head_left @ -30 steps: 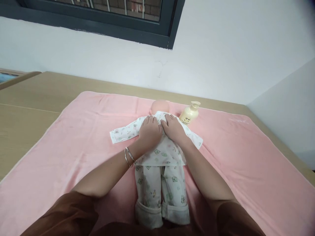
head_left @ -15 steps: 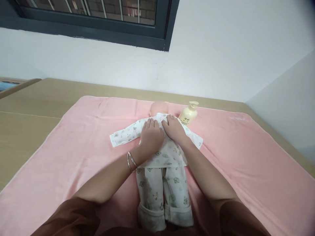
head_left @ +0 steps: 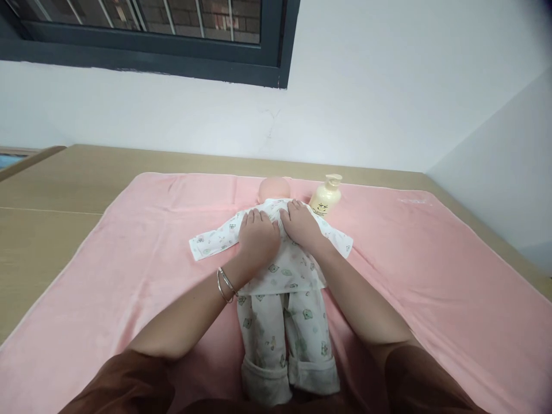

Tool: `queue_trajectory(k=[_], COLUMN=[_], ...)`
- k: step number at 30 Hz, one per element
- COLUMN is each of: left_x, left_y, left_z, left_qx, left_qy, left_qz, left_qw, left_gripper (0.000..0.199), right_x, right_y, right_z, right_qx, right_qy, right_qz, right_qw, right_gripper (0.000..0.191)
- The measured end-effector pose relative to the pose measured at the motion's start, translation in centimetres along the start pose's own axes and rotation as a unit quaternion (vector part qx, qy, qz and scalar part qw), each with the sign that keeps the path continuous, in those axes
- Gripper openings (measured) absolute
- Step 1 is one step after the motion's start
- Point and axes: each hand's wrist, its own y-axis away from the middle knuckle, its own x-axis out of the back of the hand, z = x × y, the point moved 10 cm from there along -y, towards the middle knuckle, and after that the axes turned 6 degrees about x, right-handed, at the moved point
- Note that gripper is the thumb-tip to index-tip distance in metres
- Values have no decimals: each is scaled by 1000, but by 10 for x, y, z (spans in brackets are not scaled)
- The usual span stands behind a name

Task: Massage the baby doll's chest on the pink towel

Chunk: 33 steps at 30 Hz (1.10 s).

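Note:
A baby doll lies stretched out with its smooth, round head (head_left: 275, 190) toward the wall. It wears a white printed top (head_left: 287, 273) with sleeves spread to both sides, and matching trousers (head_left: 267, 328) with turned-up cuffs. My left hand (head_left: 259, 238) rests flat on the left part of the doll's upper body, fingers stretched toward the shoulder. On the right part lies my right hand (head_left: 302, 224), its fingers extended near the collar and slightly apart. Neither hand grips anything. The hands cover much of the top's upper middle.
A cream pump bottle (head_left: 325, 196) stands just right of the doll's head. Beneath everything a pink blanket (head_left: 409, 253) covers most of the wooden table (head_left: 52, 184). Behind it are a white wall (head_left: 366, 103) and a dark window frame (head_left: 271, 63).
My left hand has shifted slightly left across the doll's upper body, widening the gap between the hands. The right hand stays nearly in place. The whole view has shifted a little.

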Motion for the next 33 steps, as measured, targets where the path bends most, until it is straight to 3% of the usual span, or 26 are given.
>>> queue_trajectory(k=[5,11,16,28,33], left_x=[-22,-23,-24,-7,-12], left_y=[-20,-21,-19,0,-19], left_z=[-11,-15,-14,6,-5], left_qx=[-22,-12,-3,-25,-60], left_qy=[58,104,105,66,96], left_qz=[-40,4,-4,38,-6], left_qw=[997,995,995,997,994], left_gripper=[46,45,47,48,37], right_x=[7,0,-9,6,18], right_y=[21,4,-2,4,28], right_z=[-37,-13,-3,-15,-44], right_qx=[71,17,-11,20,64], right_qy=[41,-53,-48,-16,38], right_qz=[10,-2,8,0,0], right_qw=[997,998,999,1000,997], right_gripper=[40,45,51,39,35])
